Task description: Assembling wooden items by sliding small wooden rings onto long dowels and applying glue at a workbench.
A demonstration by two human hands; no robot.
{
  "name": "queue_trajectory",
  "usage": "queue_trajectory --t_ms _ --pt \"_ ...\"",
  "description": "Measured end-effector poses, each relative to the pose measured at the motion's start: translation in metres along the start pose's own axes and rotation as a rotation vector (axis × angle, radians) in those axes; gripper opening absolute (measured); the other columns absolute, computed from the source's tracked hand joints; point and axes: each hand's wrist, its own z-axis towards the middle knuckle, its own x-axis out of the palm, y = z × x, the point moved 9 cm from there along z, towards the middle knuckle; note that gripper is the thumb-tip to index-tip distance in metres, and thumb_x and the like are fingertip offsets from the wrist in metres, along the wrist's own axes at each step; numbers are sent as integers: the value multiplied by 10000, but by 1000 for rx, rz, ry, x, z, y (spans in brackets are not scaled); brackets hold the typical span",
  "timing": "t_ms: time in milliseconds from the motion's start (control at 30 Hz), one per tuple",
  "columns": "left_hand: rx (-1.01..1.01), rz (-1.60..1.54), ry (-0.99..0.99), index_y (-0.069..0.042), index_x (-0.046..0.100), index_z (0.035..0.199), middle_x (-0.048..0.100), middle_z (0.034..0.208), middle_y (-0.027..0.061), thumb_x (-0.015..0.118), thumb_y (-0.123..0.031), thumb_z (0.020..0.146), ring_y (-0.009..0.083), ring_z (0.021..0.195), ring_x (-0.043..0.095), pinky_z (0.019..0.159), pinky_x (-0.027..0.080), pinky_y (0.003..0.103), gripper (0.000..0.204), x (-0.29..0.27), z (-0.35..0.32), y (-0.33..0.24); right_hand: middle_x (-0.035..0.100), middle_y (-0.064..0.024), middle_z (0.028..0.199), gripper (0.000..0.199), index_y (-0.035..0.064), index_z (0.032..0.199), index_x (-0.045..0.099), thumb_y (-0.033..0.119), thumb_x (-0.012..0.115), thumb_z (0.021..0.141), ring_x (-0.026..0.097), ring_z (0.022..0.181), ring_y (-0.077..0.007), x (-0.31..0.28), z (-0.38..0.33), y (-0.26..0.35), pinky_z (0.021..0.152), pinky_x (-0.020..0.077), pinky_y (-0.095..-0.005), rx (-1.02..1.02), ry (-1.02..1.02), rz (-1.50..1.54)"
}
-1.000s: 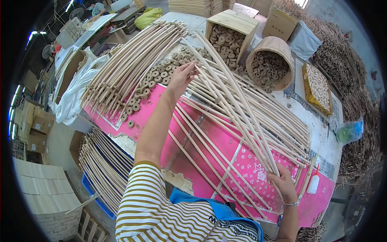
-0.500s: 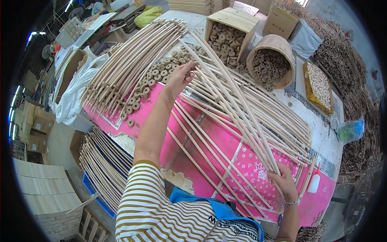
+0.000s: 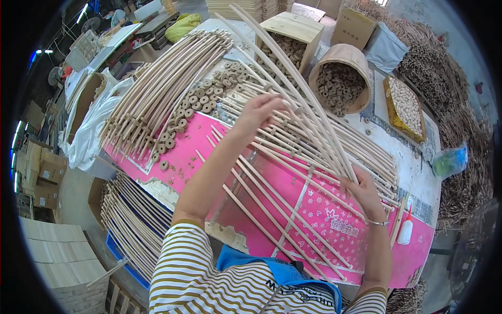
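Note:
My right hand (image 3: 364, 194) is closed round the lower ends of several long pale wooden dowels (image 3: 312, 99), which slant up and away to the left over the table. My left hand (image 3: 260, 116) is beside these dowels, fingers curled in a pinch; what lies between the fingertips is too small to make out. Just right of those fingertips, a small brown wooden ring (image 3: 298, 111) sits at one dowel. Below the hands, loose dowels (image 3: 282, 209) lie across the pink table cover (image 3: 219, 201). Many loose wooden rings (image 3: 194, 99) are spread beyond my left forearm.
A big stack of dowels fitted with rings (image 3: 157, 89) lies at the left. Farther back stand a wooden box of rings (image 3: 293, 26) and a round tub of rings (image 3: 361, 57). To the right are a yellow tray of small pale pieces (image 3: 389, 104) and a glue bottle (image 3: 405, 231).
My right hand has raised the dowels and moved them farther from me. My left hand has come right and nearer, from the loose rings to beside the held dowels.

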Motion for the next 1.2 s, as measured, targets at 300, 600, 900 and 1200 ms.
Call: queue_trajectory --t_ms 300,600,900,1200 --pt "-115 -363 -296 34 538 1336 606 1160 111 518 101 824 186 1049 627 803 512 274 517 -117 9 72 657 -92 784 225 45 1064 677 237 658 948 603 725 -167 -70 43 -19 686 471 -317 -234 -314 -568" --pt "-104 -41 -213 -9 606 1263 657 1104 46 477 47 883 105 903 620 769 501 239 405 -92 7 110 633 -187 1031 195 43 1088 639 171 632 941 621 973 -388 -55 43 -44 816 494 -447 -403 -410 -728" --pt "-174 2 -197 -13 594 1317 669 1129 46 482 23 869 104 963 623 819 491 240 463 -96 0 118 566 -132 801 416 21 960 635 301 842 733 575 742 -326 -14 21 -53 695 460 -414 -297 -203 -645" --pt "-75 -185 -193 37 562 1253 610 1111 75 497 95 887 195 1047 640 968 535 306 376 -100 -1 117 634 -162 844 269 42 909 652 262 751 791 638 788 -370 4 17 -50 710 503 -474 -370 -283 -864"
